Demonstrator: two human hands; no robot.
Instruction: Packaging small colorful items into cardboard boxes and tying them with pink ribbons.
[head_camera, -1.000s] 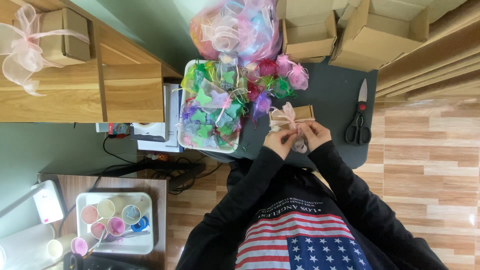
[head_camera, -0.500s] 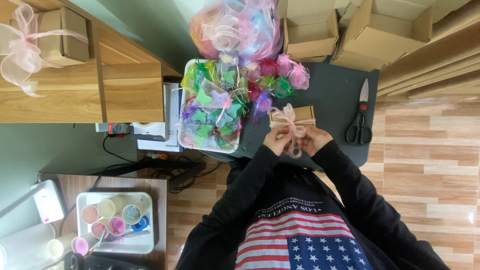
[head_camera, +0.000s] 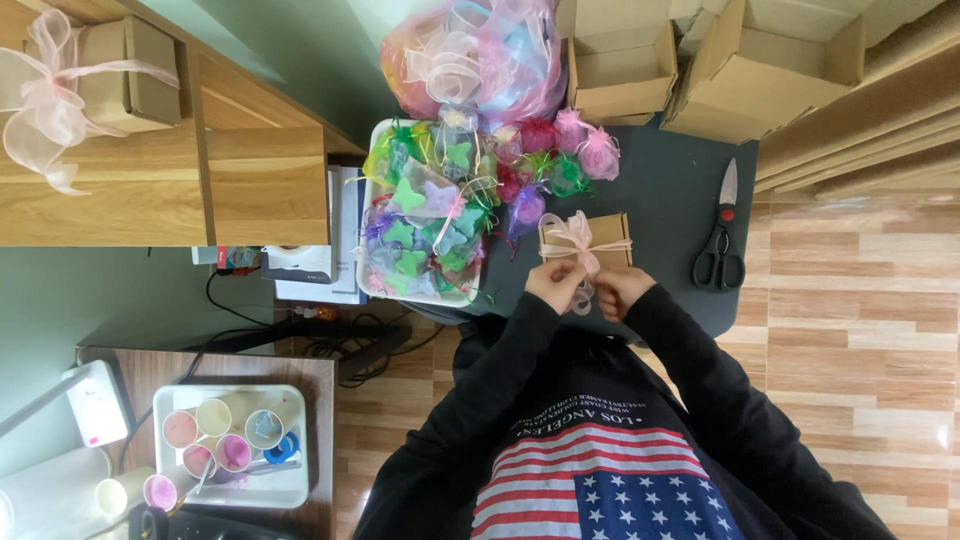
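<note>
1. Box (head_camera: 588, 243): small, brown card, lying on the dark table (head_camera: 665, 200) at its near edge, directly in front of the person, with a pale pink ribbon (head_camera: 574, 232) crossed over its lid.
2. Left hand (head_camera: 556, 283): fingers closed, pinching the ribbon at the box's near side.
3. Right hand (head_camera: 622, 290): fingers likewise closed on ribbon ends just beside the left hand; the two hands are nearly touching.
4. Step in hand, as judged: tying the bow. The next move would call for an even pull on both loops while the box stays put.
5. Scissors (head_camera: 720, 245): black handles, closed, lying right of the box, apart from it.
6. Tray (head_camera: 372, 285): white, left of the box, heaped with sheer pouches (head_camera: 425, 225) in green, purple and yellow.
7. Pink and green pouches (head_camera: 575, 150) lie loose beyond the box; a sheer bag (head_camera: 480, 55) of ribbon sits behind them.
8. Open cartons (head_camera: 620, 60): brown, stacked at the table's far edge.
9. Tied box (head_camera: 120, 70): brown, pink bow, on the wooden shelf at far left.
</note>
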